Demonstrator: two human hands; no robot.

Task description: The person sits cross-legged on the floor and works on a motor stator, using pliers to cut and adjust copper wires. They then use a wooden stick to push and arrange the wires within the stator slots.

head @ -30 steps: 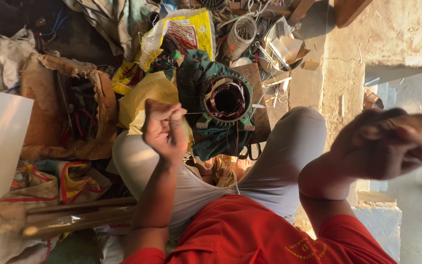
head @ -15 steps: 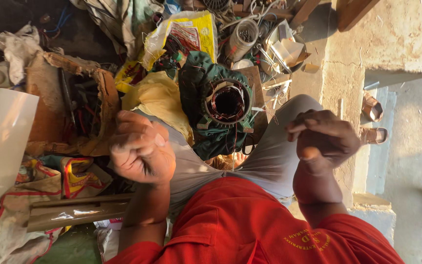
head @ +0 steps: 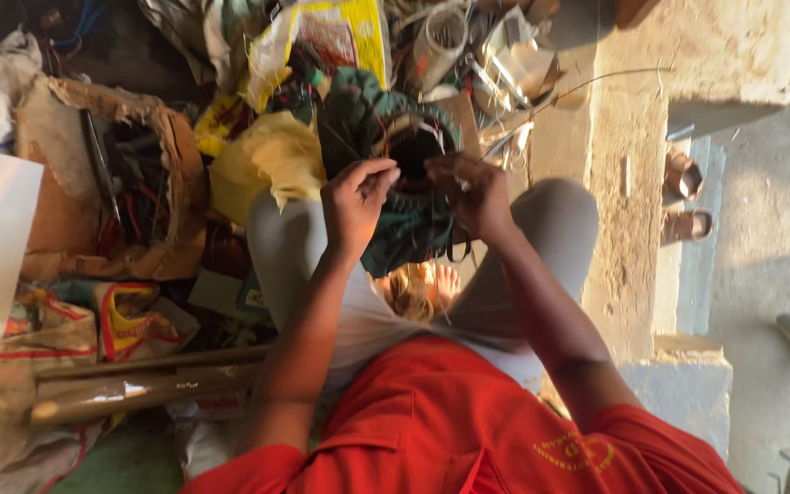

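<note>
Both hands pinch thin wire — round, ribbed motor stator.

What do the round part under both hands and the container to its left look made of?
Round part: looks like dark metal with coppery wire coils inside, judging by the reddish sheen. Container: likely worn cardboard, brown and matte with frayed, torn edges.

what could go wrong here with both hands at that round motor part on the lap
The left hand and right hand work at the rim of the motor stator, which seems to rest only on the knees and a green cloth, so it might tip or roll off. The thin wire running off to the right could snag on the clutter or kink. Bare fingers at the metal core's edge may get nicked.
</note>
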